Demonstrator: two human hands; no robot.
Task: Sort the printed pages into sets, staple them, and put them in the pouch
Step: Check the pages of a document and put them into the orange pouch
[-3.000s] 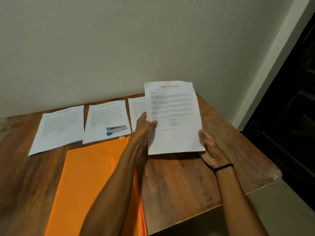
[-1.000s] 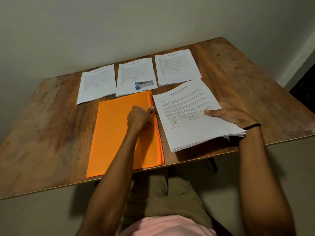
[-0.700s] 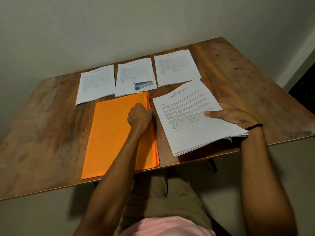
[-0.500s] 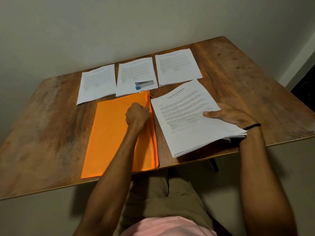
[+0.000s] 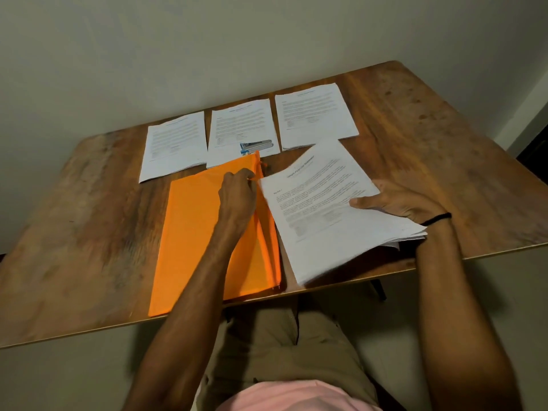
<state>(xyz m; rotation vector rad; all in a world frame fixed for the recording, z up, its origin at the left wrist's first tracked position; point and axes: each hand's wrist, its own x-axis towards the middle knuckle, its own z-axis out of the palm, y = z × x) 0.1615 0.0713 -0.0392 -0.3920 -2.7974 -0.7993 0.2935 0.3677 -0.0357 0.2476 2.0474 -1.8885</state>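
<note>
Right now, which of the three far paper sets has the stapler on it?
The middle set; the stapler lies across its near end. The left set and right set have bare tops.

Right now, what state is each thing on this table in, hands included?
orange pouch, flat on the table, right edge looks parted.
left hand, pinching the orange pouch's right edge near its far end.
page stack, right side lifted off the table.
right hand, gripping the page stack, thumb on top.
left set, middle set, right set, flat, side by side.
stapler, closed, lying on the middle set.
</note>
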